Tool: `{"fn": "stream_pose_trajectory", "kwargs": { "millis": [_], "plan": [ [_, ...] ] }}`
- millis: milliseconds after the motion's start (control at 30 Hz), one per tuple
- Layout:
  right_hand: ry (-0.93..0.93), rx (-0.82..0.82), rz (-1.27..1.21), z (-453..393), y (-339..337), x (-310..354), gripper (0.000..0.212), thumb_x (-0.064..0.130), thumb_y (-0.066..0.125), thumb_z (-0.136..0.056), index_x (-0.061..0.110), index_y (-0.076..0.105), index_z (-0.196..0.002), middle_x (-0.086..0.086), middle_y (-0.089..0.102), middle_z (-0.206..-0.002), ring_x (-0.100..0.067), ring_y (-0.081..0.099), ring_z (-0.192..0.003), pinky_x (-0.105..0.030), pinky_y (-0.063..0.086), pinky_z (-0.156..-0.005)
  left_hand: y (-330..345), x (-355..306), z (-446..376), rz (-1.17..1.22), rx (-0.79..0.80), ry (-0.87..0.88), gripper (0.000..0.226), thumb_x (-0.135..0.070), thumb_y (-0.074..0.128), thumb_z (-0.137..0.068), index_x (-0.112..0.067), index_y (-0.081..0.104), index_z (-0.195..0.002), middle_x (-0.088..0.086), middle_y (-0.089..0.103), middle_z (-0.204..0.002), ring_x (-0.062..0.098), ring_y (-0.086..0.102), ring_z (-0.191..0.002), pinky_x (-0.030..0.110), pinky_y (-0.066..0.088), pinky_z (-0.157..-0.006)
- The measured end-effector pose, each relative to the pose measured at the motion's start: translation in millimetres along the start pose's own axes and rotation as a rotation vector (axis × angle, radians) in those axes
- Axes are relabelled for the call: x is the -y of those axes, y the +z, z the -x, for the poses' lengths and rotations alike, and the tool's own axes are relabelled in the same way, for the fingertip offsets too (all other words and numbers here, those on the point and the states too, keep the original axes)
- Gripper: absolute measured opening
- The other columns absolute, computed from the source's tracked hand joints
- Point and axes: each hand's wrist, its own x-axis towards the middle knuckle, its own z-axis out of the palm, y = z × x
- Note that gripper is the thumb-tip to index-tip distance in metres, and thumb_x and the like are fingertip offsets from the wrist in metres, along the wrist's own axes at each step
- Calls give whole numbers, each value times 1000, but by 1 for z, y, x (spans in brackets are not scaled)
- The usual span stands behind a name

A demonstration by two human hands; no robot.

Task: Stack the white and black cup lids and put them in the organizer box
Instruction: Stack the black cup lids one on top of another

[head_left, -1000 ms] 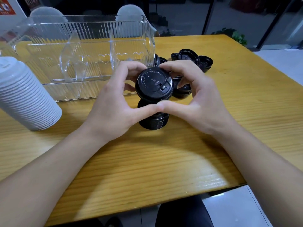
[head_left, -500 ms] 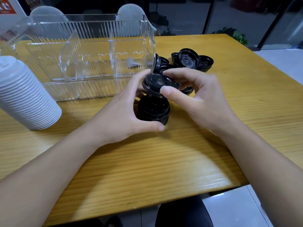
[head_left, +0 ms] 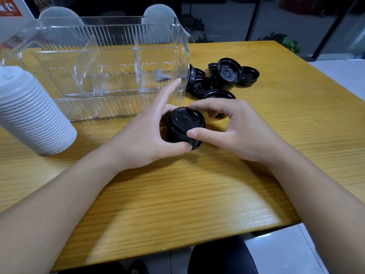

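Observation:
A short stack of black cup lids [head_left: 184, 125] stands on the wooden table [head_left: 177, 194] in front of me. My left hand [head_left: 146, 139] grips the stack from the left, thumb at its base and index finger pointing up. My right hand [head_left: 235, 129] holds it from the right, thumb on its front and fingers curled over the far rim. Loose black lids [head_left: 227, 76] lie in a pile behind. A tall stack of white lids [head_left: 29, 113] lies tilted at the left. The clear ribbed organizer box [head_left: 110, 66] stands behind, with nothing in it that I can make out.
The table's front edge runs close to my forearms, and its right edge borders a tiled floor [head_left: 296, 254]. Two pale chair backs [head_left: 158, 12] rise behind the organizer box. A potted plant [head_left: 286, 42] sits beyond the far right corner.
The black lid that both hands held up above the stack has come down onto the stack. Both hands have lowered with it and now close round the stack.

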Motion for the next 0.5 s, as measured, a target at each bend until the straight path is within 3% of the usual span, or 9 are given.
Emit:
{"fn": "stream_pose_trajectory", "kwargs": {
  "millis": [233,367,500],
  "plan": [
    [0,90,-51,2,2,0,53,26,84,-101,23,69,-152,18,68,-153,5,58,-145,-34,45,-126,1,2,0,33,14,5,133,-23,101,-85,-56,11,-177,-11,75,-141,14,73,-135,49,48,-127],
    [26,60,-75,-1,4,0,55,37,89,-95,26,73,-147,20,73,-145,5,62,-139,-36,48,-123,1,3,-1,24,10,-1,134,-28,102,-84,-56,10,-177,-14,74,-143,10,71,-136,47,46,-129],
    [17,-21,-35,-3,7,2,54,41,95,-87,27,79,-136,21,80,-127,4,70,-126,-25,52,-112,1,4,-3,6,-6,0,133,-32,104,-80,-53,15,-177,-18,75,-139,7,70,-137,46,45,-130]
  ]
}}
